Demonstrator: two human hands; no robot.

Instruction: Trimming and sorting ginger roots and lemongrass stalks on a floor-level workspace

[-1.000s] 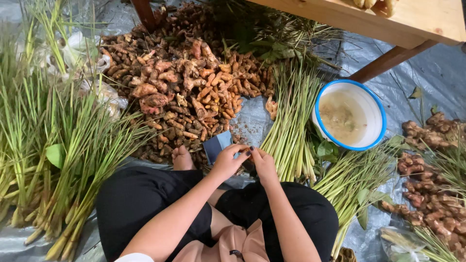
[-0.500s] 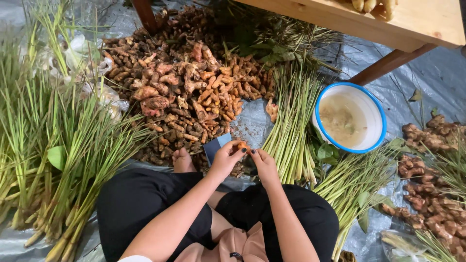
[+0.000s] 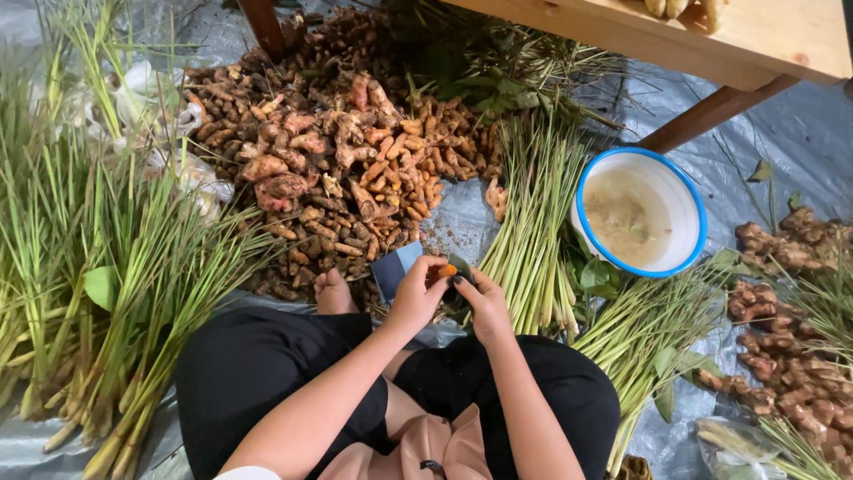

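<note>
Between your knees, your left hand (image 3: 416, 298) still pinches the small orange turmeric piece (image 3: 442, 270); your right hand (image 3: 484, 302) has shifted closer, closed on the dark blade (image 3: 461, 267).

Orange root piece (image 3: 442, 270) mostly behind fingers (image 3: 433, 277)
</note>
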